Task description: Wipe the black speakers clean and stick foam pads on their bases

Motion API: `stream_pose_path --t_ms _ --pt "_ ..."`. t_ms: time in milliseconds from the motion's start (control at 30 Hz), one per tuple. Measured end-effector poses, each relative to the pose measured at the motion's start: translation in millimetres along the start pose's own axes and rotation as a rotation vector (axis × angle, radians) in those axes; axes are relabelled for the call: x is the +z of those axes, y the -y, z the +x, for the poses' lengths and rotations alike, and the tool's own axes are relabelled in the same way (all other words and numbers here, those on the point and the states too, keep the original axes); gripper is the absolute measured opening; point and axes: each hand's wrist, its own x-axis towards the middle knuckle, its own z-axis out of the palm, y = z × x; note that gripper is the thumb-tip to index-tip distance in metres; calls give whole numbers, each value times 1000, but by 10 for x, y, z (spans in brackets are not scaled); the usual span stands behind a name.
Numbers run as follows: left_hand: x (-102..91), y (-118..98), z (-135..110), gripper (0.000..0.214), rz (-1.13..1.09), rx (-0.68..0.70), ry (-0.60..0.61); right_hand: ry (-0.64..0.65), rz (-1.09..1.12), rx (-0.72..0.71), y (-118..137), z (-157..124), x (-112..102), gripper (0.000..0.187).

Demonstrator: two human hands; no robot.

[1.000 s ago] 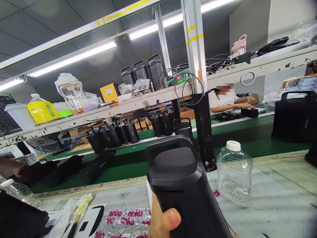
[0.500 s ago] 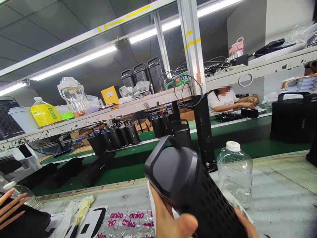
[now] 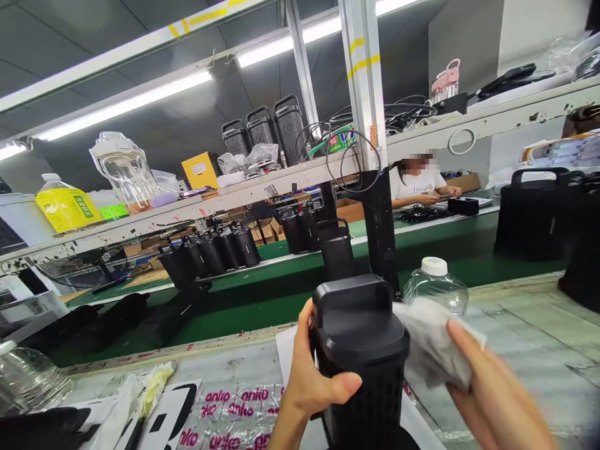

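Observation:
A black device (image 3: 363,350) with a carry handle on top and perforated sides stands nearly upright in front of me; its bottom is beyond the frame edge. My left hand (image 3: 312,381) grips its upper left side, thumb across the front. Just right of the device, my right hand (image 3: 487,375) holds a crumpled white cloth (image 3: 434,344), blurred by motion and close to the device's side; whether they touch I cannot tell. Behind the cloth is a clear plastic bottle (image 3: 435,284) with a white cap.
Printed plastic sheets (image 3: 234,406) and a knife-like tool with a yellowed wrapped end (image 3: 157,384) lie left. Beyond runs a green conveyor belt (image 3: 262,303) bearing black devices (image 3: 218,250). A metal post (image 3: 368,94) and shelf (image 3: 164,212) stand ahead. A person (image 3: 417,184) works across the belt.
The device has swung from a leftward tilt to nearly upright. My right hand with the cloth has come up from behind it to its right side. Another person's hand at the left edge is gone.

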Motion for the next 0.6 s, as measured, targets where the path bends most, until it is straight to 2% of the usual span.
stream_pose_path --t_ms 33,133,233,300,400,433,467,533,567,600 --pt "17 -52 -19 98 69 -13 3 -62 57 -43 190 -27 145 52" --pt "129 -265 -32 107 208 -113 -50 -19 112 -265 525 -49 524 44" --pt "228 -415 9 113 241 -228 -87 160 46 -367 581 13 761 48" --pt "240 -447 59 103 272 -238 -55 281 -32 -398 570 65 851 50" --pt "199 -434 152 91 291 -228 10 384 -120 -545 611 94 927 50" --pt "183 -426 183 89 292 -226 19 460 -199 -600 652 89 943 51" --pt "172 -419 211 88 298 -216 22 589 -320 -662 705 79 955 55" --pt "168 -416 259 84 318 -179 55 937 -626 -811 838 65 976 68" --pt "174 -420 278 79 328 -163 87 1080 -752 -868 911 67 988 74" --pt "183 -425 294 74 333 -153 125 1165 -842 -901 982 79 1004 76"
